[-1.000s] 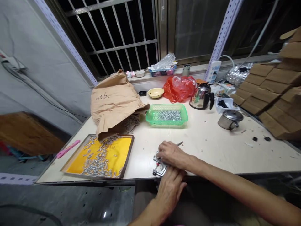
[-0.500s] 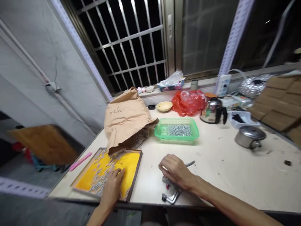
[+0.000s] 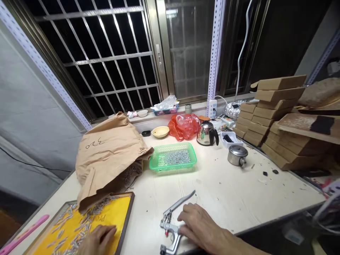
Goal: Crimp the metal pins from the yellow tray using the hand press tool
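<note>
My right hand [image 3: 198, 226] rests on the table's near edge, fingers curled against a metal plier-like press tool [image 3: 172, 221] whose long handle points up and to the right. My left hand [image 3: 97, 240] lies on the yellow tray [image 3: 118, 217] at the lower left, fingers bent down among several small metal pins [image 3: 77, 230]; what it pinches, if anything, is hidden. A green plastic basket [image 3: 172, 160] further back holds more of the metal pins.
A crumpled brown paper sack [image 3: 108, 156] spills pins onto the tray. Behind the basket stand a yellow bowl [image 3: 160, 131], red plastic bag [image 3: 184, 126], steel kettle [image 3: 207, 134] and lidded steel pot [image 3: 237, 155]. Stacked cardboard boxes [image 3: 276, 117] fill the right side. A pink tool [image 3: 25, 233] lies far left.
My left hand left the press tool and went to the yellow tray, where it stays. The camera tilted up and turned right, showing more window and boxes. My right hand stays at the tool.
</note>
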Available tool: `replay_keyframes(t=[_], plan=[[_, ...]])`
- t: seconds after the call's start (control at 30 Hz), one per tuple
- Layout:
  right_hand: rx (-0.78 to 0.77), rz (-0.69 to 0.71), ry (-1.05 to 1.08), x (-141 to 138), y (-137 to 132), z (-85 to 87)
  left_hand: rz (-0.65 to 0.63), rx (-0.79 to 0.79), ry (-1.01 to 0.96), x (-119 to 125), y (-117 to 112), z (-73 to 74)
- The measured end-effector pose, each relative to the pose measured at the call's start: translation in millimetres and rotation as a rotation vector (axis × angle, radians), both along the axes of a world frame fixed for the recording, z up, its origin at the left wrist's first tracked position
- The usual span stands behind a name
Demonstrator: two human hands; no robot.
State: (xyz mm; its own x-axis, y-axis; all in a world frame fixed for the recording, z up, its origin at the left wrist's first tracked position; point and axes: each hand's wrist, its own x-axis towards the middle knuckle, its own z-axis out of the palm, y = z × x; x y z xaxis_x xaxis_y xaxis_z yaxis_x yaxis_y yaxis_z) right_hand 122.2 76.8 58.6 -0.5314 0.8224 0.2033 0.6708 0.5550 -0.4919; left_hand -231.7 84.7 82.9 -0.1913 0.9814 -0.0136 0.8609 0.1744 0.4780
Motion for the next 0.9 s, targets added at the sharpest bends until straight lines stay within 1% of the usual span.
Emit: replay_keyframes(t=[0.07, 0.1, 0.17, 0.23, 0.3, 0.4, 0.5, 0.67, 0.77, 0.9], plan=[[-0.035, -0.018, -0.046, 10, -18, -14.3, 0.026, -0.122, -0.204, 37, -4, 8.9], [-0.053, -0.032, -0.084, 14, -23, -17.6, -0.009, -0.153, -0.292, 57, -6, 10.4], [-0.074, -0.044, -0.158, 20, -24, -20.1, -0.091, -0.225, -0.414, 95, -9, 6.8], [-0.059, -0.048, -0.197, 22, -19, -21.3, -0.114, -0.284, -0.427, 123, -10, -3.1], [-0.025, -0.055, -0.211, 23, -13, -23.1, -0.144, -0.288, -0.346, 139, -10, -14.0], [0.017, -0.065, -0.226, 24, -9, -26.0, -0.204, -0.225, -0.173, 143, -11, -25.4], [0.037, -0.064, -0.227, 25, -10, -27.0, -0.27, -0.189, -0.088, 137, -13, -30.4], [0.053, -0.081, -0.198, 25, -13, -29.8, -0.366, -0.184, 0.016, 136, -22, -31.7], [0.066, -0.084, -0.169, 26, -14, -36.5, -0.404, -0.158, 0.072, 138, -26, -31.8], [0.089, -0.084, -0.127, 27, -16, -46.6, -0.462, -0.085, 0.145, 140, -31, -33.8]])
